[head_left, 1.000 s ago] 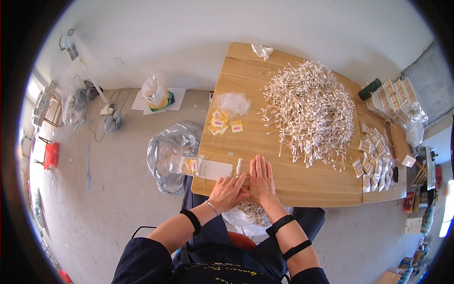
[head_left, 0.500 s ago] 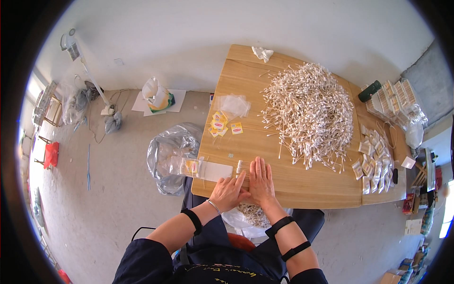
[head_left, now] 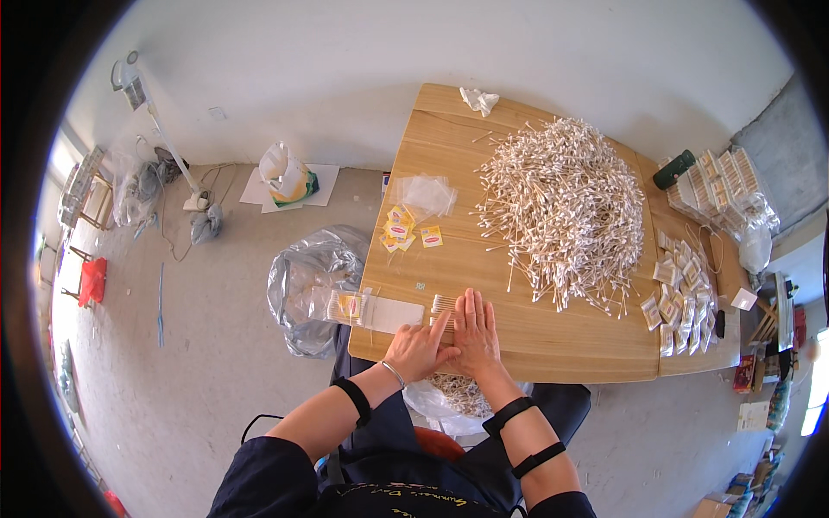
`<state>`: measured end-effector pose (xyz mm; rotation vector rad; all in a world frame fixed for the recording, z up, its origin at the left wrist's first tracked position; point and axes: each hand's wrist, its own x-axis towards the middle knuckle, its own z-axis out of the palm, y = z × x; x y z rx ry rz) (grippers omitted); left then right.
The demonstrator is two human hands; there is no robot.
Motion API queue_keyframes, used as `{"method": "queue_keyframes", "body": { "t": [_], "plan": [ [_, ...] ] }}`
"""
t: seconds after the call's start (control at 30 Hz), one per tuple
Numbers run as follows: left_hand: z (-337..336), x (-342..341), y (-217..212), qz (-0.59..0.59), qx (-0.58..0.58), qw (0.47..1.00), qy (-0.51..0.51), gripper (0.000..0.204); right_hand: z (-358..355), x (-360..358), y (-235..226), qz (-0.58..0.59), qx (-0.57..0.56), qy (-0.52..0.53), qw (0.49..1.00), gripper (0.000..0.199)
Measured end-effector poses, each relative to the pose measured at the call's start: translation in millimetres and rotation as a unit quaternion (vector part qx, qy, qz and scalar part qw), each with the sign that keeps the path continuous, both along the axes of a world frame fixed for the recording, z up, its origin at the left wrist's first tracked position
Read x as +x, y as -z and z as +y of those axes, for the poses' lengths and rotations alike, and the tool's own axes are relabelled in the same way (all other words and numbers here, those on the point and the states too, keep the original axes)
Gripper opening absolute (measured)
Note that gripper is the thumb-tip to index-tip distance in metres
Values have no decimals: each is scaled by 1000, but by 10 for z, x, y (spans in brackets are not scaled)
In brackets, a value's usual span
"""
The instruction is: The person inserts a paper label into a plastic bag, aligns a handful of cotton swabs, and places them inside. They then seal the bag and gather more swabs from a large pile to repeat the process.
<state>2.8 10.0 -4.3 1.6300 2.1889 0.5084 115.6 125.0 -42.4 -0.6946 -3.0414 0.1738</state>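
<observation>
Both hands flat, nothing grasped: left hand (head_left: 418, 349) and right hand (head_left: 474, 335) press a small cotton-swab bundle (head_left: 442, 305) square on the worktop (head_left: 553, 341); big swab heap (head_left: 566, 207) at 2 o'clock.

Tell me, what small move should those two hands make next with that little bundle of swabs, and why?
Probably slide the small bundle of cotton swabs left toward the clear bag lying beside it. Both the left hand and right hand lie flat at the bundle's near end, as if evening it up, and the bag sits right next to it.
</observation>
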Motion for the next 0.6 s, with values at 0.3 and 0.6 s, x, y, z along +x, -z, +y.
{"method": "queue_keyframes", "body": {
  "t": [0.3,0.6],
  "plan": [
    [35,-22,15,-3,-18,1000,13,76,-7,-3,-5,8,-20,3,1000,91],
    [123,-43,-27,-17,-66,998,-8,81,-10,-8,-10,36,-36,4,999,91]
  ]
}}
